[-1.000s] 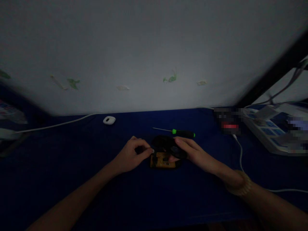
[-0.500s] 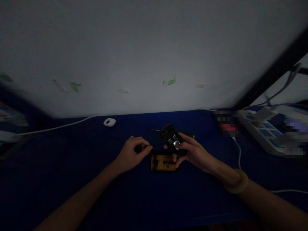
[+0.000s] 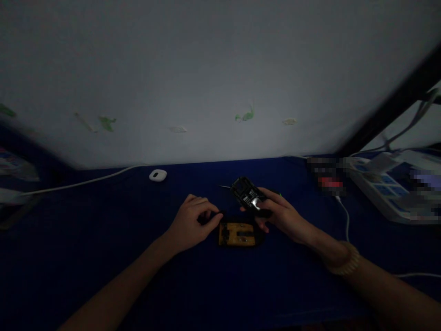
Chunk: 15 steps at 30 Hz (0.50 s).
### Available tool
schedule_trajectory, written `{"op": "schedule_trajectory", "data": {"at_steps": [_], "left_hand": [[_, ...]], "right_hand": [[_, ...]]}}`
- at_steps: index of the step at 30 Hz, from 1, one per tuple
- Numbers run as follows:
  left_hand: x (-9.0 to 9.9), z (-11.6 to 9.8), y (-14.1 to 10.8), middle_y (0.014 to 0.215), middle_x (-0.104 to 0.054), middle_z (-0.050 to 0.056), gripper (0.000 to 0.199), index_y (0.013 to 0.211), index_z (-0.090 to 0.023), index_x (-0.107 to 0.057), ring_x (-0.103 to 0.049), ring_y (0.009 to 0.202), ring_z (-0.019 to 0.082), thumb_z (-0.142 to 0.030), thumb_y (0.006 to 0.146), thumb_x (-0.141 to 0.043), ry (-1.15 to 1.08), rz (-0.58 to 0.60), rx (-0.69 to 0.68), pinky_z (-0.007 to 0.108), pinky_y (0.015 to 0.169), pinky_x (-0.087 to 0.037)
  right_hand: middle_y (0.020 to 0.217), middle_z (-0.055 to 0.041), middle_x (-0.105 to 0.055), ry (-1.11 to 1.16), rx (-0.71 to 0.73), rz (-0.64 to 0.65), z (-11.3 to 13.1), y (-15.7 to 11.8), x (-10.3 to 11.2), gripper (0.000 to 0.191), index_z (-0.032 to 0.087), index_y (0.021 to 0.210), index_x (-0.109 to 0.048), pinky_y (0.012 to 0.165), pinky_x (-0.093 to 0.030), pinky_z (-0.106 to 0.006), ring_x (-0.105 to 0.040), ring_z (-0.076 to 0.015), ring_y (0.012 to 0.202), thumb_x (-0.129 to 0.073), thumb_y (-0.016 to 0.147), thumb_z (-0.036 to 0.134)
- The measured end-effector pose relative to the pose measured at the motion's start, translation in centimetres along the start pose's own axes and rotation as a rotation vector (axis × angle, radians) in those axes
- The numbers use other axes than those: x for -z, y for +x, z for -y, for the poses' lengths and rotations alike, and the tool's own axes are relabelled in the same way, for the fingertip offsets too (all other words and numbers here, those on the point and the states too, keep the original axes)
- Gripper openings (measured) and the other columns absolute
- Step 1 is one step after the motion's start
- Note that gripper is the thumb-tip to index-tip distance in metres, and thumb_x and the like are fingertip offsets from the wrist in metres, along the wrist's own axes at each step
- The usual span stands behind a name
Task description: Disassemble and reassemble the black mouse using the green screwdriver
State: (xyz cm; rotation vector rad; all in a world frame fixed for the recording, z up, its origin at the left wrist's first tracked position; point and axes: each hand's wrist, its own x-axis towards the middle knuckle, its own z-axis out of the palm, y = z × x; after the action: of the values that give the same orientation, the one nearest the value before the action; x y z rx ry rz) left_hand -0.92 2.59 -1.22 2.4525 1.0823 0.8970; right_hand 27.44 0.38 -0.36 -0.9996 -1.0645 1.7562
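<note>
My right hand [image 3: 280,214] holds a black plastic shell [image 3: 245,192], its ribbed inner side facing up and a shiny spot near the thumb. Below it, a black casing with a yellow-brown inner part [image 3: 237,234] lies on the blue table. My left hand [image 3: 196,220] is at the casing's upper left corner, thumb and forefinger pinched on a small dark piece [image 3: 221,213] too dim to identify. A thin metal shaft [image 3: 224,186] sticks out to the left behind the shell; a bit of green shows behind my right hand.
A small white oval case [image 3: 158,175] sits at the back left of the blue table [image 3: 186,285]. White cables run along the left and right. A white power strip [image 3: 382,188] and a red-and-black item [image 3: 330,183] stand at the right, before the grey wall.
My right fingers have lifted off the casing, which now shows more fully. The shell has tilted slightly and moved a little right. My left hand keeps its pinch.
</note>
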Motion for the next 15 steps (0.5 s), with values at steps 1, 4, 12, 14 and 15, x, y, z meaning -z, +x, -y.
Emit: {"op": "schedule_trajectory", "data": {"at_steps": [1, 4, 12, 14, 15], "left_hand": [[0.0, 0.0, 0.0, 0.070, -0.061, -0.005, 0.011, 0.087, -0.021, -0.073, -0.059, 0.067, 0.014, -0.026, 0.097, -0.072, 0.001, -0.003, -0.006, 0.037, 0.081, -0.038], [0.2, 0.0, -0.1, 0.070, -0.061, -0.005, 0.011, 0.088, -0.022, -0.073, -0.060, 0.067, 0.014, -0.026, 0.098, -0.072, -0.010, -0.017, -0.019, 0.037, 0.081, -0.039], [0.5, 0.2, 0.0, 0.074, -0.064, -0.005, 0.004, 0.099, -0.022, -0.075, -0.062, 0.068, 0.014, -0.026, 0.100, -0.075, -0.019, -0.044, -0.135, 0.038, 0.085, -0.043], [0.6, 0.1, 0.0, 0.075, -0.067, -0.004, 0.004, 0.102, -0.023, -0.076, -0.063, 0.069, 0.014, -0.025, 0.101, -0.074, 0.001, -0.047, -0.181, 0.038, 0.086, -0.044], [0.7, 0.0, 0.1, 0.076, -0.068, -0.004, 0.004, 0.103, -0.023, -0.076, -0.064, 0.069, 0.014, -0.024, 0.102, -0.073, 0.011, -0.050, -0.198, 0.039, 0.086, -0.044]], "right_hand": [[0.113, -0.0160, -0.080, -0.012, 0.019, -0.014, 0.2, 0.0, 0.2, 0.044, 0.018, 0.131, -0.060, 0.045, -0.048, -0.026, -0.061, -0.0123, 0.052, -0.068, 0.091, 0.032], [0.110, -0.0139, -0.081, -0.051, 0.118, -0.078, 0.9, 0.2, 1.1, 0.042, 0.020, 0.130, -0.060, 0.044, -0.045, -0.028, -0.060, -0.0135, 0.052, -0.068, 0.090, 0.032], [0.102, -0.0067, -0.078, -0.512, 0.467, -0.574, 3.2, 1.8, 6.8, 0.031, 0.023, 0.106, -0.072, 0.082, -0.055, -0.037, -0.071, -0.0234, 0.089, -0.074, 0.090, 0.050], [0.095, -0.0086, -0.077, -0.739, 0.442, -0.642, 3.0, 2.6, 8.6, 0.038, 0.020, 0.101, -0.074, 0.080, -0.054, -0.038, -0.070, -0.0265, 0.090, -0.066, 0.093, 0.056], [0.093, -0.0099, -0.077, -0.847, 0.413, -0.660, 2.7, 2.9, 9.3, 0.042, 0.018, 0.100, -0.074, 0.077, -0.054, -0.038, -0.070, -0.0270, 0.087, -0.060, 0.096, 0.057]]}}
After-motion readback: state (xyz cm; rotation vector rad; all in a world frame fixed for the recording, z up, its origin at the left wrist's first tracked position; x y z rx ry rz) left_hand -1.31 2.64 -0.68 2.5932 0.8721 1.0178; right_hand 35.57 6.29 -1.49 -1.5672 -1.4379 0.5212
